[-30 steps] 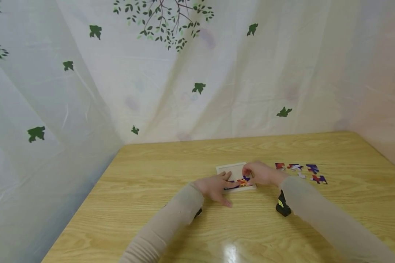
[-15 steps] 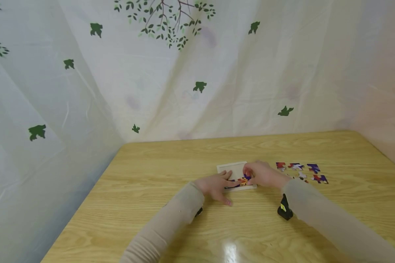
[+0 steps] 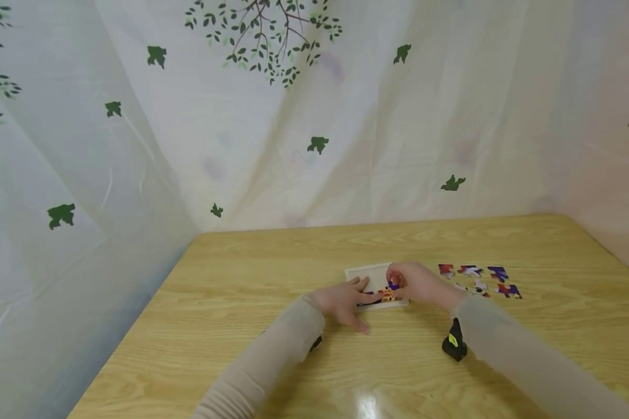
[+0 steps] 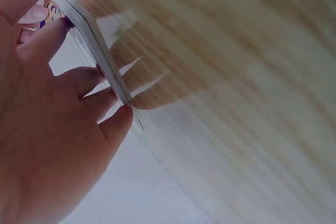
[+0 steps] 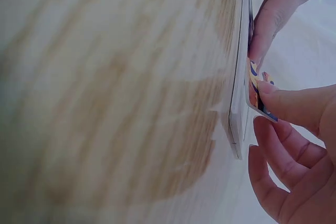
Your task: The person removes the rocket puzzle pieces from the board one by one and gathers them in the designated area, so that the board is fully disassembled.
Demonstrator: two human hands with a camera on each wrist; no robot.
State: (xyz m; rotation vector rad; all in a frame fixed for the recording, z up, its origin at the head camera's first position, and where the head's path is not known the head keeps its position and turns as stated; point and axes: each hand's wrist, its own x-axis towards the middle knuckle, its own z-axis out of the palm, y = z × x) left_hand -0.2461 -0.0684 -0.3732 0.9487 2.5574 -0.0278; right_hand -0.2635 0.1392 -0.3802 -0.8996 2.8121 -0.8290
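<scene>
A small white puzzle tray (image 3: 369,270) lies on the table, with joined jigsaw pieces (image 3: 387,294) in purple and orange along its near side. My left hand (image 3: 342,304) lies across the tray's left part, fingers spread and fairly straight, fingertips touching the pieces. In the left wrist view those fingers (image 4: 79,80) reach over the tray's edge. At the tray's right side my right hand (image 3: 421,284) pinches a jigsaw piece (image 5: 266,109) between thumb and fingers. The right wrist view shows that piece slightly tilted at the tray's rim; its inner edge is partly hidden by the thumb.
Several loose jigsaw pieces (image 3: 498,272) in red, purple and white lie on the wooden table (image 3: 230,314) to the right of my right hand. A pale curtain (image 3: 272,174) with printed leaves and birds hangs behind the table and along both sides.
The head view has tilted slightly. My right wrist has shifted a little, showing more of the loose pieces; its fingers stay on the jigsaw piece. My left hand has barely moved.
</scene>
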